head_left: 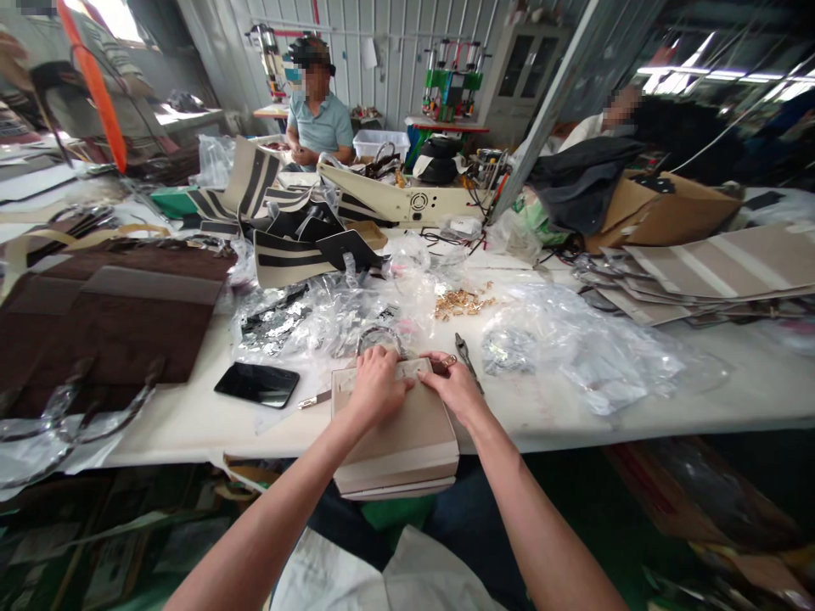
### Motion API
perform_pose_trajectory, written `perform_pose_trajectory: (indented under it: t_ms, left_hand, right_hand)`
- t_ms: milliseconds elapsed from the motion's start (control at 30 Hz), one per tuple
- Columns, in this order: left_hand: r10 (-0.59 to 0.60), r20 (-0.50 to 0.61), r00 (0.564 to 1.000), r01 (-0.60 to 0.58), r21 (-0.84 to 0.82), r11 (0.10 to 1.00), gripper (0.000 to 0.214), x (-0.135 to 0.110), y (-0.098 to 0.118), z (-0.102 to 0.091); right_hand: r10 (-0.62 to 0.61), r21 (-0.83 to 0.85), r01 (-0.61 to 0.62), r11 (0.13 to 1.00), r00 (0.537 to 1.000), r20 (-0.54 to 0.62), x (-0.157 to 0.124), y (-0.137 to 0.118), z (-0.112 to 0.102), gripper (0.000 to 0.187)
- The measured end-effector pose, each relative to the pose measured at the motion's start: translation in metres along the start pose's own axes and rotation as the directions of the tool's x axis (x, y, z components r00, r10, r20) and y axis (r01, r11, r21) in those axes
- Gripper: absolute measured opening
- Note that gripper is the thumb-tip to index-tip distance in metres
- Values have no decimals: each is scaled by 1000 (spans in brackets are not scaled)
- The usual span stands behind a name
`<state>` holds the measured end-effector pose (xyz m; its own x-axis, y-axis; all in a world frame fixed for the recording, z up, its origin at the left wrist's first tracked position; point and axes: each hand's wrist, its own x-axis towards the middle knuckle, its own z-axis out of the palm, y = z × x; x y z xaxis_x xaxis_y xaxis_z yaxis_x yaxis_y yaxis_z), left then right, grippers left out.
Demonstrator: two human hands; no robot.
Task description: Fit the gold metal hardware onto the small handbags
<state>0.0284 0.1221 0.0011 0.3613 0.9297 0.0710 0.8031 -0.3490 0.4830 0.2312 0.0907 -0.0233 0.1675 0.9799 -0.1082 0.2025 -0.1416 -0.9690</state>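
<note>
A beige handbag (398, 437) lies at the table's front edge, its near end jutting over my lap. My left hand (380, 386) is on its far part, fingers bent toward the edge by a ring-shaped handle (380, 333) and thumb against the panel. My right hand (457, 389) pinches the far right corner, thumb on top, by a brown strap with a small metal fitting (446, 363). What lies under my left fingers is hidden. Right of the bag are dark pliers (466, 356). Left of it is a strap end with a metal clip (315, 399).
A black phone (257, 384) lies to the left, beside dark brown bags (140, 318). Gold fittings (463, 302) and plastic bags (592, 348) spread beyond my hands. Striped panels (726, 267) are stacked right. A person in a blue shirt (324, 123) sits across the table.
</note>
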Motion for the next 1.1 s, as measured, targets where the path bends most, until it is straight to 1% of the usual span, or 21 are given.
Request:
perform_pose_trajectory:
  t_ms: [100,167,333,467,500,533,600,633,667,700,733,800,833,867,900,967,1000,1100]
  left_hand:
    - [-56,5,998,56,-66,996,28,10,0,3]
    - [-72,-7,997,71,-84,994,26,15,-1,4]
    - [-107,12,994,108,-107,988,23,17,-1,8]
    - [-84,-71,994,78,-83,993,26,13,-2,10]
    - [-72,-72,995,65,-92,994,25,13,-3,9]
    - [-60,-48,997,54,-117,992,23,15,-5,7]
    - [-41,31,999,47,-224,973,12,20,-10,-2]
    - [-36,50,998,49,-295,954,7,24,-14,-8]
    - [-37,36,999,48,-364,930,7,27,-18,-14]
    - [-47,-13,999,37,-419,907,10,30,-21,-20]
    - [-60,-88,994,15,-446,895,13,32,-25,-25]
    - [-78,-224,971,-22,-411,911,15,34,-33,-34]
    - [-81,-247,965,-15,-366,931,16,34,-36,-35]
    - [-85,-238,968,7,-313,950,17,34,-39,-36]
    - [-90,-205,975,34,-261,965,20,34,-42,-34]
    - [-102,-136,985,76,-183,980,29,32,-46,-28]
    - [-101,-124,987,81,-160,984,32,32,-47,-24]
    - [-76,-166,983,52,-143,988,33,33,-49,-13]
  right_hand:
    - [4,-12,-4,1000,1000,13,1,1,-3,46]
    - [8,-10,-7,1000,1000,26,3,3,-4,48]
    - [16,-23,-15,1000,999,38,7,12,-6,50]
    - [20,-12,-20,1000,999,46,9,19,-7,51]
    - [20,-8,-19,1000,999,47,9,20,-7,51]
    - [22,-2,-22,1000,999,47,9,19,-6,51]
    - [36,15,-37,999,998,47,8,17,-6,52]
    - [44,25,-45,999,998,45,7,16,-5,51]
    - [50,32,-51,998,998,44,7,14,-5,51]
    - [50,35,-51,998,998,41,6,13,-4,50]
    - [46,35,-47,998,998,38,6,13,-4,49]
    - [34,32,-35,999,999,34,6,13,-4,49]
    - [30,32,-31,999,999,35,6,13,-4,49]
    - [31,32,-32,999,999,38,6,13,-4,50]
    - [34,34,-35,999,999,40,6,14,-4,50]
    - [48,41,-50,998,998,45,7,14,-4,51]
    - [57,45,-59,997,997,49,7,14,-4,51]
    - [60,52,-62,997,997,55,8,16,-5,53]
